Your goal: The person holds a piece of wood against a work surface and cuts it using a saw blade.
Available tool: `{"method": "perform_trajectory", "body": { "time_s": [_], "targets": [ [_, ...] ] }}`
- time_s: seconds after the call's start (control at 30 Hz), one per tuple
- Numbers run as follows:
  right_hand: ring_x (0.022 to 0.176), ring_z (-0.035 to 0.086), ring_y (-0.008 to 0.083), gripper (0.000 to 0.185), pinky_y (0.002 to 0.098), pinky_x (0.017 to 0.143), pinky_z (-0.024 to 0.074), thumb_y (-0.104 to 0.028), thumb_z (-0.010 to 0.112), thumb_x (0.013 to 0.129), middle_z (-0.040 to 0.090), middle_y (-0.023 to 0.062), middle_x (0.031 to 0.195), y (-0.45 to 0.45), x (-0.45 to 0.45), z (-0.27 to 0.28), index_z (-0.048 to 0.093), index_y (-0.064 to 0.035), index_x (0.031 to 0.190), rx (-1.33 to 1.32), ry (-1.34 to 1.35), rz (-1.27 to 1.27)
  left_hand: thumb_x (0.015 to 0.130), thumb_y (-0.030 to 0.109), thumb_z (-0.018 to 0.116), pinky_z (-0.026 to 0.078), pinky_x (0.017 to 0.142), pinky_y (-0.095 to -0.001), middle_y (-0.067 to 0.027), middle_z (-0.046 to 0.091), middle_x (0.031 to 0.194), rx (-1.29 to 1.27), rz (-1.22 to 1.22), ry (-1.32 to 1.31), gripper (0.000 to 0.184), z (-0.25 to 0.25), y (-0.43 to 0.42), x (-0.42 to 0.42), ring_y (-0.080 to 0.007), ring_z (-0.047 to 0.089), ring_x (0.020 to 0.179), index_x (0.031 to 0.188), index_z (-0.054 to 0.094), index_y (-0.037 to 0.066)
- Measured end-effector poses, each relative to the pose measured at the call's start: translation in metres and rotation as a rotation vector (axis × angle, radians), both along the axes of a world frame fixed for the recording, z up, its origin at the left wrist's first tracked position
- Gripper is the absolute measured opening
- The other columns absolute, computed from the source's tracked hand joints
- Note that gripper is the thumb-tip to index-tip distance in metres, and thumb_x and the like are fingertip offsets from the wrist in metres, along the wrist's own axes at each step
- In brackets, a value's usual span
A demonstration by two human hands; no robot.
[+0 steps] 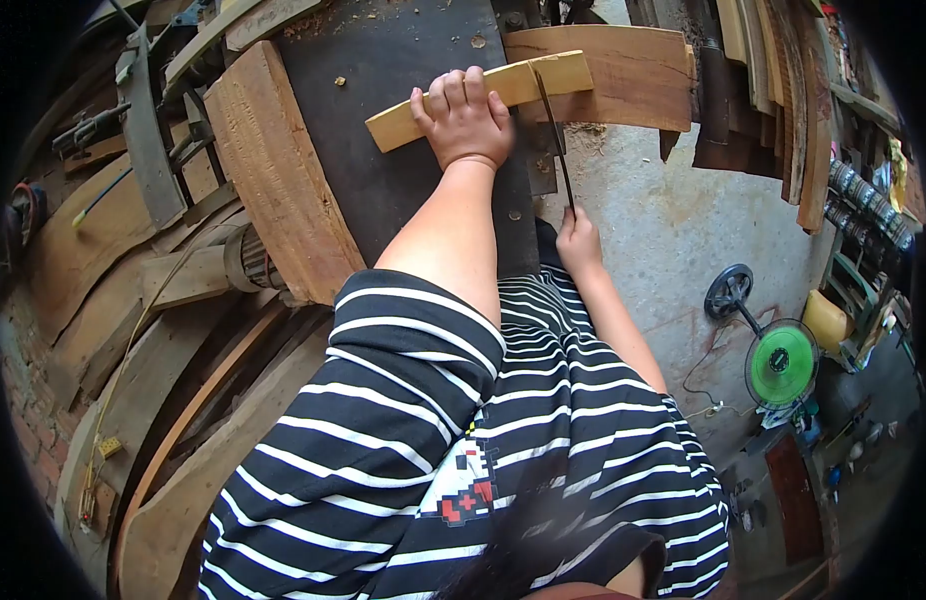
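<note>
A light wooden strip [398,125] lies slantwise across the dark bench top [333,60]. My left hand [466,120] presses down on the strip with its fingers curled over the far edge and the thumb to the right. A thin saw [557,135] crosses the strip near its right end, the blade seen almost edge-on. Below the bench's right edge, my right hand [579,243] is closed round the near end of the saw, whose handle is mostly hidden in it.
A reddish-brown board [623,75] sits beyond the strip's right end. A thick plank [273,170] lies along the bench's left side, with curved boards [173,350] further left. A green fan [780,362] stands on the floor at right, near leaning planks [763,70].
</note>
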State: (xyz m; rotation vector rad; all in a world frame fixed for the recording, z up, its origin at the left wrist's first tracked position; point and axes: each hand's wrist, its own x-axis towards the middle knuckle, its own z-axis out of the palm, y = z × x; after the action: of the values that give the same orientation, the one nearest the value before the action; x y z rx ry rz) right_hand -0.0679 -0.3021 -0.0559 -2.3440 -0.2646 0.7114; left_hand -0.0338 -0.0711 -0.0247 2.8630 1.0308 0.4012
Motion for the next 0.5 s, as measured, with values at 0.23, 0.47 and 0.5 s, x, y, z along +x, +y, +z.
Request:
{"method": "perform_trajectory", "body": {
  "time_s": [0.23, 0.47, 0.5],
  "targets": [
    [0.078, 0.058, 0.0497, 0.021, 0.0564, 0.064, 0.046, -0.021, 0.048, 0.094, 0.06, 0.0309, 0.077, 0.093, 0.058, 0.034, 0.058, -0.0028, 0.094, 0.058, -0.112, -0.037, 0.085, 0.031, 0.047, 0.017, 0.109, -0.0509, -0.0027, 0.048, 0.116, 0.02, -0.005, -0.008, 0.037, -0.002, 0.001, 0.0, -0.022, 0.039, 0.12, 0.118, 0.046, 0.017],
    [0.078, 0.058, 0.0498, 0.021, 0.0562, 0.063, 0.0455, -0.021, 0.049, 0.094, 0.059, 0.0309, 0.076, 0.062, 0.043, 0.011, 0.058, -0.0026, 0.093, 0.163, -0.138, -0.031, 0.085, 0.031, 0.046, 0.017, 0.108, -0.0513, -0.0027, 0.048, 0.117, 0.008, -0.011, 0.003, 0.037, 0.001, 0.001, 0.0, -0.0219, 0.039, 0.12, 0.12, 0.046, 0.017],
    [0.077, 0.058, 0.0495, 0.02, 0.056, 0.062, 0.0452, -0.021, 0.049, 0.093, 0.059, 0.0306, 0.075, 0.046, 0.034, 0.004, 0.057, -0.0024, 0.092, 0.152, -0.112, -0.022, 0.085, 0.031, 0.046, 0.017, 0.108, -0.0513, -0.0027, 0.048, 0.117, 0.005, -0.009, -0.004, 0.037, 0.002, 0.0, 0.001, -0.0219, 0.039, 0.12, 0.12, 0.046, 0.017]
  ]
}}
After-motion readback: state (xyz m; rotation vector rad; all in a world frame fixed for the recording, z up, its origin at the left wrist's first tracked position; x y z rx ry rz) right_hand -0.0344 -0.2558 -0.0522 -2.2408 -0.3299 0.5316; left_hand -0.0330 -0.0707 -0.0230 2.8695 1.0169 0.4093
